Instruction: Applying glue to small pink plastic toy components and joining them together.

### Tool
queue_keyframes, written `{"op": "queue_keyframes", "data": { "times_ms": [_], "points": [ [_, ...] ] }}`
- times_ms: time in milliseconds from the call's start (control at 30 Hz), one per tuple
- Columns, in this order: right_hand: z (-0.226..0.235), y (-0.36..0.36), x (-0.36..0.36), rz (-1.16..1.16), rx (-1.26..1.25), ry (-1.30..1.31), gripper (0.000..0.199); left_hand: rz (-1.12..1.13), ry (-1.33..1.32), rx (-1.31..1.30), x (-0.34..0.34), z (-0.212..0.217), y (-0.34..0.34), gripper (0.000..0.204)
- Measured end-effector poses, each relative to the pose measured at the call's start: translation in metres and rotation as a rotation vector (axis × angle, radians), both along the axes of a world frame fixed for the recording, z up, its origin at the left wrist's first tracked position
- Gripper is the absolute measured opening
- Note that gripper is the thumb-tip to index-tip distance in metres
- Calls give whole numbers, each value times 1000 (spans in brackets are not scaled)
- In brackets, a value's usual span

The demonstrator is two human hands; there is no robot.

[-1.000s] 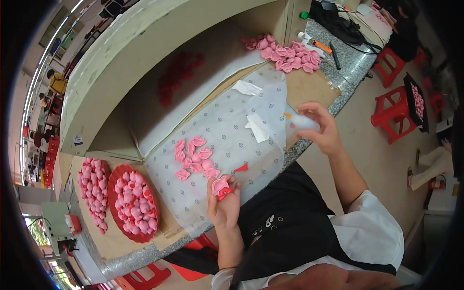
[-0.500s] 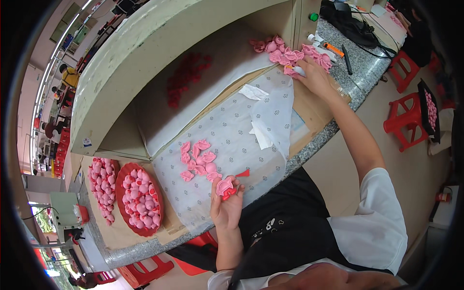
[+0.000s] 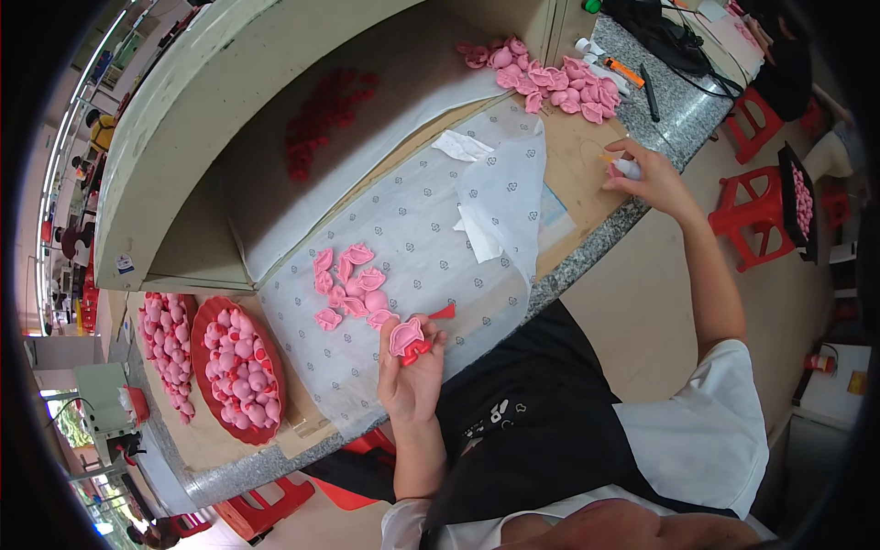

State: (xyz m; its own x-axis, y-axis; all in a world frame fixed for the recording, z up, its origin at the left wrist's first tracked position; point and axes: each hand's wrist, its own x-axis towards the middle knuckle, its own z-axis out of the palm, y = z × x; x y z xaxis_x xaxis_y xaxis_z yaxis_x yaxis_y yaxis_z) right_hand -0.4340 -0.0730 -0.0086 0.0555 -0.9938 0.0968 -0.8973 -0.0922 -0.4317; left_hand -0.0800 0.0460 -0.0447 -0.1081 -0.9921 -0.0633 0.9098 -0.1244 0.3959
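In my left hand (image 3: 409, 390), closed fingers hold a small pink and red moulded piece (image 3: 407, 340) upright above the paper sheet. My right hand (image 3: 662, 186) is closed around a small white bottle (image 3: 629, 169) with an orange-yellow tip, over the brown board near the bench's right edge. A bit of pink shows beside the bottle's tip; I cannot tell whether it is a separate part. Loose pink shell-like pieces (image 3: 353, 284) lie on the patterned white paper (image 3: 412, 229), just beyond my left hand. A heap of similar pink pieces (image 3: 568, 89) sits beyond my right hand.
A red oval basket (image 3: 279, 390) full of pink and red parts stands at the left, beside another filled container. The curved metal hood (image 3: 183, 119) arches over the far side. An orange marker (image 3: 624, 72) and a black pen (image 3: 650, 93) lie far right. Red stools stand beyond.
My right hand has drawn back from the pink heap toward the bench's near edge, keeping the white bottle. My left hand still holds its piece. The whole view has shifted slightly.
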Motion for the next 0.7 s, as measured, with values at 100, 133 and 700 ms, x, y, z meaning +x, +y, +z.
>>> {"op": "queue_keyframes", "data": {
  "times_ms": [100,133,700],
  "points": [
    [5,-6,-10,142,-41,-168,28,0,4,-11,0,-1,0,39],
    [8,-7,-11,128,110,-244,24,-9,4,-15,0,-2,0,39],
    [-26,99,208,440,-515,-766,24,101,189,61,-30,2,-17,35]
  ]
}}
